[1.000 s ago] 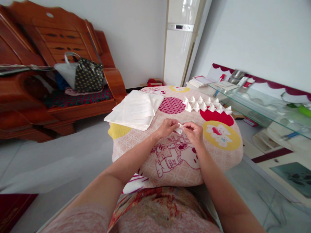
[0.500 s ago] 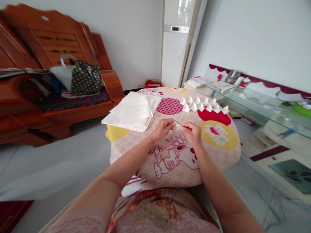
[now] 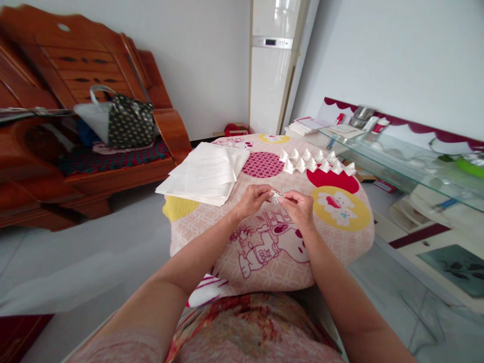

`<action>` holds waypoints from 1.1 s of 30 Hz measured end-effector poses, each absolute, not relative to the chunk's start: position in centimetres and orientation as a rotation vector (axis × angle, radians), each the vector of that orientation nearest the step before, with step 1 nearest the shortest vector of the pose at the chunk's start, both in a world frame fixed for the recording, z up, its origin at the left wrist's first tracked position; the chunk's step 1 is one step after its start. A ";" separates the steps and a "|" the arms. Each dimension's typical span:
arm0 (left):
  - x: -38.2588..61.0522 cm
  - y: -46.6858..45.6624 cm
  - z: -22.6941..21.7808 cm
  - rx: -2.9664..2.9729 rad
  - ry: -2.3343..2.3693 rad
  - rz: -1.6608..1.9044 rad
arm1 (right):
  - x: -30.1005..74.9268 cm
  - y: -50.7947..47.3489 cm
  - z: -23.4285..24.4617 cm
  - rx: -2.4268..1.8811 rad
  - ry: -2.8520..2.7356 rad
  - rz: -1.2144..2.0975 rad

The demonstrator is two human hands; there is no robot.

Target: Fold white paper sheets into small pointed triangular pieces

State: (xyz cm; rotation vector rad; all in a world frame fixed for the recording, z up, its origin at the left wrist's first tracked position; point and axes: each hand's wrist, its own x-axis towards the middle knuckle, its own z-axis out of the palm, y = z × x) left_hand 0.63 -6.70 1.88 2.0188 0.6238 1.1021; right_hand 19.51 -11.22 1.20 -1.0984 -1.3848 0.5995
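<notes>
Between the fingertips of both hands is a small folded piece of paper (image 3: 276, 197), white with dark marks on it. My left hand (image 3: 254, 197) pinches its left side and my right hand (image 3: 298, 203) pinches its right side, partly hiding it. Both hands are over the patterned tablecloth (image 3: 212, 237). Beyond my right hand stand several folded white paper shapes (image 3: 312, 164) with pointed tops, set close together in rows. Left of my left hand lies a stack of white paper sheets (image 3: 206, 174), the top one faintly printed.
A glass-topped stand (image 3: 397, 161) with cups and metal tins runs along the right. More papers (image 3: 305, 126) lie at its far end. On the left, a wooden bench (image 3: 162, 126) holds a dark patterned bag (image 3: 130, 121). A tall white cabinet unit (image 3: 270, 75) stands behind the table.
The small paper between my fingers now looks flatter, with less of it showing. My hands stay in nearly the same place; the whole view has shifted slightly.
</notes>
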 end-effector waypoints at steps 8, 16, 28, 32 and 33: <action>0.6 -6.9 2.1 1.994 0.607 1.080 | 19.6 -11.4 1.2 -1.113 -1.381 0.602; 0.7 -6.8 2.1 1.957 0.646 1.084 | 19.1 -11.3 1.3 -1.114 -1.297 0.635; 0.9 -6.9 1.6 2.059 0.722 1.201 | 19.1 -11.3 1.4 -1.095 -1.273 0.654; 1.0 -7.2 1.8 2.098 0.747 1.218 | 19.2 -11.6 1.7 -1.096 -1.325 0.618; 1.0 -7.2 1.8 2.089 0.746 1.208 | 19.3 -11.6 1.6 -1.094 -1.336 0.613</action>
